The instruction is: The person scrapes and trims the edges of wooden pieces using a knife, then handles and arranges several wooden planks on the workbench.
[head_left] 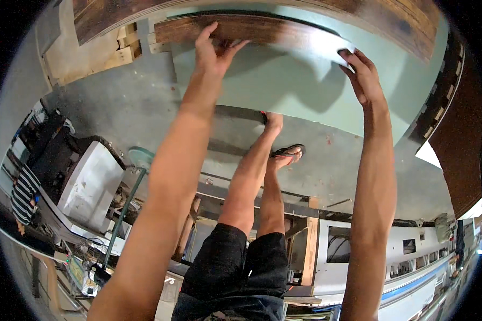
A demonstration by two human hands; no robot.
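A long, narrow wood-grain plank (241, 30) stretches across the upper middle, its right part bright with glare. My left hand (213, 53) grips its near edge left of the middle, with fingertips on the face and the thumb along the edge. At the plank's right end, my right hand (363, 72) is closed round the corner. Below the plank lies a pale green sheet (262, 85), and the plank casts a shadow on it. Some of the fingers on each hand are hidden by the plank.
Beyond the plank lie more brown wood-grain boards (391, 21). Light wooden pieces (91, 59) are at the upper left. My feet in flip-flops stand on the grey concrete floor (326, 155). A person in a striped top (24, 190) is at the far left, near a white panel (91, 187).
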